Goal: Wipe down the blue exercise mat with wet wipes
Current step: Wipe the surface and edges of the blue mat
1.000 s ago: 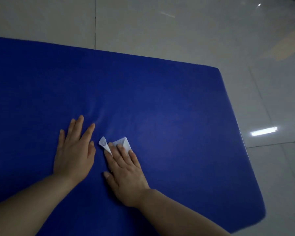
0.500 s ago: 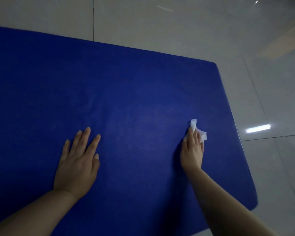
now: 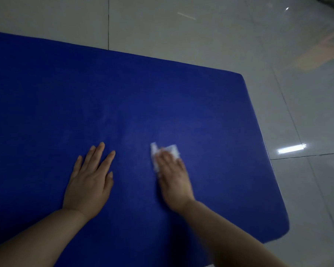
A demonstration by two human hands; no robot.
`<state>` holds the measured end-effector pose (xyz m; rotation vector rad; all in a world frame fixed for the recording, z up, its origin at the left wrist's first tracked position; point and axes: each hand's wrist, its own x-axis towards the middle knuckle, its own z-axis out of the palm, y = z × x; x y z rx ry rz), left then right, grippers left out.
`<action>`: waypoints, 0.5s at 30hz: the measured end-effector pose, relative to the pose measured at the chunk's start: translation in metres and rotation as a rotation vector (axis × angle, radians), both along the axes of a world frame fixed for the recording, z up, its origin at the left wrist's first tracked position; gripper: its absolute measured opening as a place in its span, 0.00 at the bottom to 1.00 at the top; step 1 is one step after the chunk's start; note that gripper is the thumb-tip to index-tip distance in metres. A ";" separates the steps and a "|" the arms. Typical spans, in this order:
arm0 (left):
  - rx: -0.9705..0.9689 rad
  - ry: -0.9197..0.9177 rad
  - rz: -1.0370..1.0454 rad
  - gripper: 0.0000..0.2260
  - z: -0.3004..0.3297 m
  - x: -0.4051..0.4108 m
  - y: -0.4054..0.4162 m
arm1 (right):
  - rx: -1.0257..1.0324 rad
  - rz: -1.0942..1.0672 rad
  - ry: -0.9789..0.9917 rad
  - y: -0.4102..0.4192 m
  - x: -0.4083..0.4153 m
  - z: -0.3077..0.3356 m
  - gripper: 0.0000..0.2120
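The flat, deep-blue exercise mat point(image 3: 162, 105) lies on a glossy pale-grey tiled floor point(image 3: 201, 35) and fills most of the head view; its rounded far-right corner sits toward 1 o'clock and its near-right corner toward 4 o'clock.

The left hand point(image 3: 89, 180) rests palm-down on the mat at about 8 o'clock from the frame centre. Its fingers are straight, slightly spread, and hold nothing.

The right hand point(image 3: 174, 180) lies just right of centre, at about 5 o'clock, well apart from the left hand. It is palm-down, with extended fingers pressing a small crumpled white wet wipe point(image 3: 172, 150) flat against the mat surface. The wipe protrudes past the fingertips at 12 o'clock and along the thumb side at 10 o'clock. The right hand and wipe appear motion-blurred, so individual finger positions cannot be resolved.

A bright rectangular light reflection point(image 3: 291, 149) shows on the floor tiles at 3 o'clock, off the mat edge
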<state>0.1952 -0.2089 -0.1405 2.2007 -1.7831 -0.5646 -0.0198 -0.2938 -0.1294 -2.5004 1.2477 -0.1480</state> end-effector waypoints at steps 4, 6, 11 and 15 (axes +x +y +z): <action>0.007 0.014 -0.001 0.25 0.000 0.001 0.001 | 0.043 -0.659 0.091 -0.036 -0.074 -0.004 0.25; 0.001 0.013 -0.001 0.23 0.000 0.002 0.002 | 0.122 -0.851 0.111 -0.038 -0.089 -0.005 0.25; 0.025 0.011 -0.007 0.24 0.001 0.002 0.000 | 0.116 -0.466 0.126 0.000 -0.035 0.000 0.28; 0.048 0.007 -0.005 0.25 0.003 0.004 0.000 | 0.166 0.056 0.137 0.063 0.030 -0.002 0.29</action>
